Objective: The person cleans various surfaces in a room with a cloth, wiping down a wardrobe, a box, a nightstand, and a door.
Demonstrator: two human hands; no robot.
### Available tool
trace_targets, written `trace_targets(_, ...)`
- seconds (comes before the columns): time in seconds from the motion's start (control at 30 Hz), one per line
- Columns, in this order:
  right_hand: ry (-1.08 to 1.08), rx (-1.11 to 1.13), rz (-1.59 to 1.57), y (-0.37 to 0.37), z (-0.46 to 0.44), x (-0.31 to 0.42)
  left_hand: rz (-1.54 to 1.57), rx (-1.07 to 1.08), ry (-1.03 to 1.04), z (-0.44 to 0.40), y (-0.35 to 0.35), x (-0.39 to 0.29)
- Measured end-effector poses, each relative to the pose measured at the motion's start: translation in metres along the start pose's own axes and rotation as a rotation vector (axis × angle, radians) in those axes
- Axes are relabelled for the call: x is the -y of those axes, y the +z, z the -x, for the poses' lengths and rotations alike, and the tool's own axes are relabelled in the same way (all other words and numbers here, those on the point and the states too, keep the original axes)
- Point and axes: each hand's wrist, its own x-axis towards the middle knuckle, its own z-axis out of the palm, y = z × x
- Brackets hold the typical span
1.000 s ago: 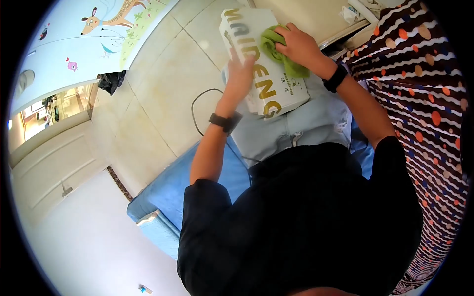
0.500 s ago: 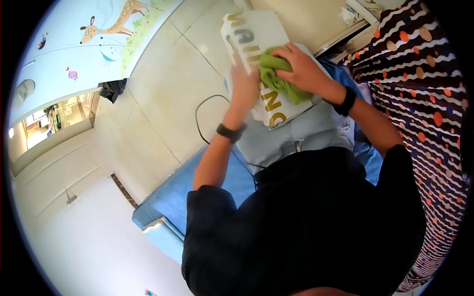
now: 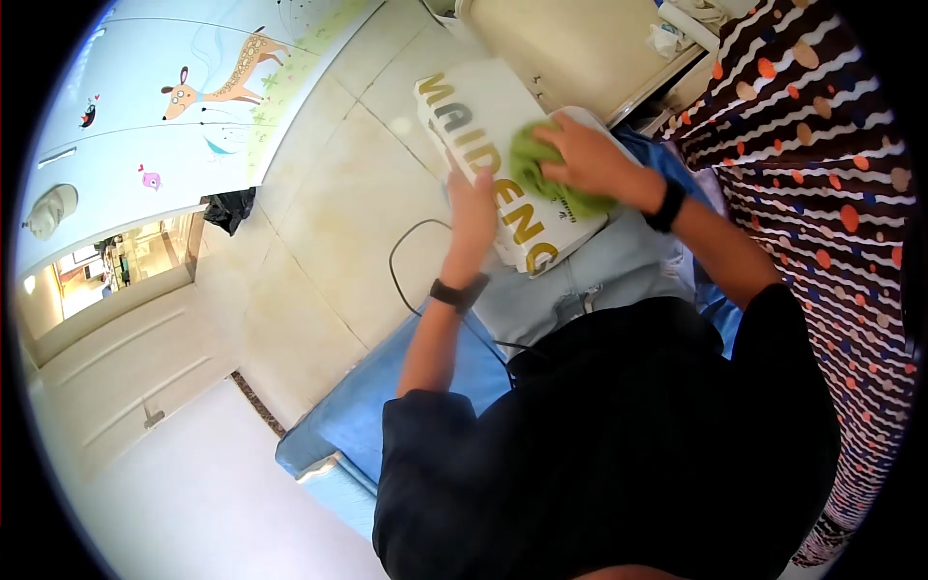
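Note:
A white box (image 3: 493, 92) with large gold and grey letters reading MAIDENG lies tilted across my lap, over the grey trousers (image 3: 619, 266). My left hand (image 3: 472, 217) is at the box's left edge, thumb on the lettered side and the other fingers mostly hidden beside or below it. Bunched under my right hand (image 3: 594, 159) is a green cloth (image 3: 532, 164), pressed on the box's right part. The fingers of that hand are curled over the cloth, which is a little blurred. Each wrist has a black band.
A blue cushioned seat (image 3: 387, 367) is beneath me. A dark cable (image 3: 394, 256) loops over the tiled floor (image 3: 309, 251) at left. To the right hangs a patterned curtain (image 3: 822, 193). A cream cabinet (image 3: 570, 43) stands ahead, and a black bag (image 3: 229, 208) is by the decorated wall.
The box has shifted slightly left and down in view, its letters now more exposed. My left hand has come down against its edge; the cloth stays under my right hand. The view has turned slightly.

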Motion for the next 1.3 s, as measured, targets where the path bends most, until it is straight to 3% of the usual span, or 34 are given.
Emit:
trace_targets(0.03, 0.036, 0.067, -0.005, 0.0, 0.016, 0.006, -0.1, -0.023, 0.123, -0.003, -0.001, 0.004)
trace_targets(0.13, 0.127, 0.273, -0.111, -0.023, 0.052, 0.03, -0.073, -0.002, 0.049, -0.003, -0.001, -0.009)
trace_targets(0.23, 0.088, 0.124, -0.203, -0.037, 0.07, 0.027, -0.033, -0.029, -0.102, -0.012, -0.02, 0.015)
trace_targets(0.37, 0.088, -0.315, -0.371, -0.075, 0.073, 0.024, 0.375, 0.131, -0.334, -0.002, -0.051, 0.02)
trace_targets(0.5, 0.154, -0.435, -0.671, -0.093, 0.067, 0.022, 0.599, 0.276, -0.253, 0.026, -0.033, -0.025)
trace_targets(0.63, 0.014, -0.433, -0.577, -0.111, 0.076, 0.033, 0.585, 0.397, -0.239, 0.034, -0.02, -0.002)
trace_targets(0.73, -0.066, -0.48, -0.513, -0.133, 0.093, 0.043, 0.032, 0.765, -0.04, 0.021, -0.018, -0.037)
trace_targets(0.87, -0.156, -0.351, -0.336, -0.141, 0.112, 0.061, -0.277, 0.821, -0.168, 0.017, -0.016, -0.056)
trace_targets(0.9, -0.168, -0.299, -0.319, -0.139, 0.115, 0.063, -0.475, 0.836, -0.205, 0.011, -0.018, -0.068)
trace_targets(1.0, -0.173, -0.149, -0.255, -0.113, 0.115, 0.07, -0.578, 0.486, 0.039, 0.008, -0.023, -0.078)
trace_targets(1.07, -0.115, -0.034, -0.233, -0.089, 0.116, 0.071, -0.277, 0.389, 0.117, 0.01, -0.021, -0.081)
trace_targets(1.13, -0.109, -0.008, -0.228, -0.067, 0.115, 0.068, -0.236, 0.394, 0.176, 0.005, -0.026, -0.083)
trace_targets(1.2, -0.122, 0.026, -0.213, -0.057, 0.115, 0.072, -0.446, 0.503, 0.198, -0.016, -0.037, -0.082)
trace_targets(1.3, -0.199, 0.084, -0.161, -0.053, 0.113, 0.083, -0.499, 0.35, 0.101, -0.048, -0.031, -0.073)
